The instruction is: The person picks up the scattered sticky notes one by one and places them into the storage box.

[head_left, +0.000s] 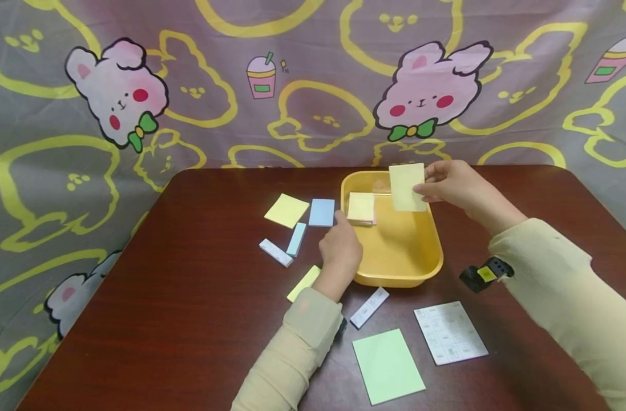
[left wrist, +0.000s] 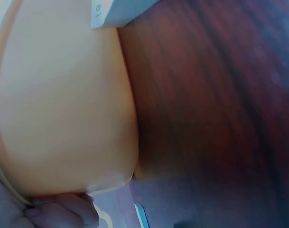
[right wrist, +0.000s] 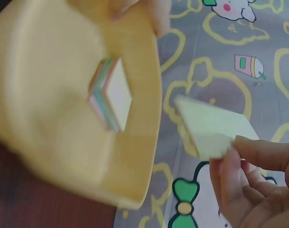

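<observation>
My right hand [head_left: 453, 185] pinches a pale yellow sticky note pad [head_left: 406, 188] between thumb and fingers, above the far right part of the yellow plastic tray [head_left: 395, 251]. In the right wrist view the pad [right wrist: 215, 126] is tilted and apart from the tray. My left hand [head_left: 340, 245] grips the tray's left rim; the left wrist view shows its curled fingers [left wrist: 63, 211] against the wall. Inside the tray, a small stack of sticky note pads [head_left: 361, 207] lies near the far left corner, pale yellow on top with other colours beneath.
Left of the tray lie a yellow pad [head_left: 287, 210], a blue pad [head_left: 321, 212], a narrow blue pad [head_left: 296, 239] and a white strip [head_left: 275, 252]. A yellow pad [head_left: 303, 283] is partly behind the left arm. Nearer are another strip [head_left: 369, 307], a green pad [head_left: 388, 366] and a printed white pad [head_left: 450, 333].
</observation>
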A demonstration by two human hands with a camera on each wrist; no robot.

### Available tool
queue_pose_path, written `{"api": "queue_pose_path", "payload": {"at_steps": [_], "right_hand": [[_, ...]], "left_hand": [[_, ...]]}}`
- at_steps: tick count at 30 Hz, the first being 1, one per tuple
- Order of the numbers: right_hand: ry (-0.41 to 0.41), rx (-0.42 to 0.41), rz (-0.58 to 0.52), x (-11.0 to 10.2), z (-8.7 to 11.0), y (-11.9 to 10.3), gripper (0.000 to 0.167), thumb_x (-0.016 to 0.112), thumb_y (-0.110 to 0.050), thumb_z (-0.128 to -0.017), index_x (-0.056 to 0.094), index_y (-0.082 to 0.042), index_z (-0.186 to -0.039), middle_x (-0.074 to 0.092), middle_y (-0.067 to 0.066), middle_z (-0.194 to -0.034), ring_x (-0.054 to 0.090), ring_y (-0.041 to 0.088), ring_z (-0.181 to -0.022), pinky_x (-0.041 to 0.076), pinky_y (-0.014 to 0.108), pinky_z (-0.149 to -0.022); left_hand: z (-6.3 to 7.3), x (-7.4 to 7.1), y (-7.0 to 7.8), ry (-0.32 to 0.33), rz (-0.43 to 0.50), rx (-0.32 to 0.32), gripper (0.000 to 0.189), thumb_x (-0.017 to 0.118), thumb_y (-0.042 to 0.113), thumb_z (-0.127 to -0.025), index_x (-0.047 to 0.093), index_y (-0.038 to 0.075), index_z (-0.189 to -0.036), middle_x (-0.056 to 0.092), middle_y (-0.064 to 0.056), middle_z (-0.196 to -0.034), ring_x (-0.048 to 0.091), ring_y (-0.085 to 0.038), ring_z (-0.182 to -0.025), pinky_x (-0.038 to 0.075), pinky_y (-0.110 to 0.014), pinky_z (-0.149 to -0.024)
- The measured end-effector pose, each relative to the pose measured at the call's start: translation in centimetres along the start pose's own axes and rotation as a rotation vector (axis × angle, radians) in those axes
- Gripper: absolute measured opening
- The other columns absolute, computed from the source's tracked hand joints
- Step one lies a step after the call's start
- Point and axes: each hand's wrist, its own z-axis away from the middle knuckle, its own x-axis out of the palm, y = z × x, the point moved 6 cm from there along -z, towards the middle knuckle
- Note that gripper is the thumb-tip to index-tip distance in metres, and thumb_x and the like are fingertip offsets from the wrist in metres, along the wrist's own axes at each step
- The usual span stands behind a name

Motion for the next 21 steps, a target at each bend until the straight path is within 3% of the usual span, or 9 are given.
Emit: {"api": "queue_pose_path", "payload": {"at_steps": [9, 15, 18, 21], "right_hand": [[0.055, -0.004, -0.046, 1.4, -2.0, -3.2, 0.028, 0.065, -0.017, -0.089, 0.055, 0.004, -0.105, 0.059, -0.003, -0.075, 0.054, 0.008, -0.066, 0.047, 0.018, -0.061], [0.079, 0.002, 0.012, 3.1, -3.2, -4.0, 0.021, 0.067, -0.013, -0.087, 0.060, 0.004, -0.098, 0.059, 0.006, -0.084, 0.058, 0.014, -0.072, 0.048, 0.021, -0.065], [0.070, 0.015, 0.040, 4.1, -3.7, -3.9, 0.015, 0.067, -0.010, -0.087, 0.060, 0.003, -0.089, 0.058, 0.006, -0.084, 0.060, 0.011, -0.069, 0.050, 0.023, -0.066], [0.053, 0.031, 0.045, 4.9, -4.2, -3.6, 0.021, 0.067, -0.009, -0.086, 0.054, -0.002, -0.072, 0.052, 0.000, -0.067, 0.058, 0.007, -0.060, 0.049, 0.022, -0.064]], "left_hand": [[0.0, 0.0, -0.1, 0.003, -0.013, 0.003, 0.042, 0.062, 0.013, -0.087, 0.041, 0.006, -0.123, 0.072, -0.013, -0.086, 0.070, -0.026, -0.075, 0.053, -0.038, -0.062], [0.0, 0.0, -0.2, -0.007, -0.004, 0.000, 0.043, 0.063, 0.013, -0.086, 0.041, 0.006, -0.123, 0.072, -0.013, -0.087, 0.070, -0.026, -0.076, 0.053, -0.038, -0.064], [0.0, -0.1, -0.1, 0.001, -0.006, 0.005, 0.042, 0.063, 0.013, -0.087, 0.041, 0.006, -0.122, 0.072, -0.013, -0.086, 0.070, -0.026, -0.076, 0.053, -0.038, -0.064], [0.1, -0.2, 0.0, 0.028, -0.020, 0.021, 0.039, 0.063, 0.012, -0.086, 0.042, 0.006, -0.119, 0.071, -0.012, -0.083, 0.069, -0.025, -0.073, 0.053, -0.037, -0.061]]}}
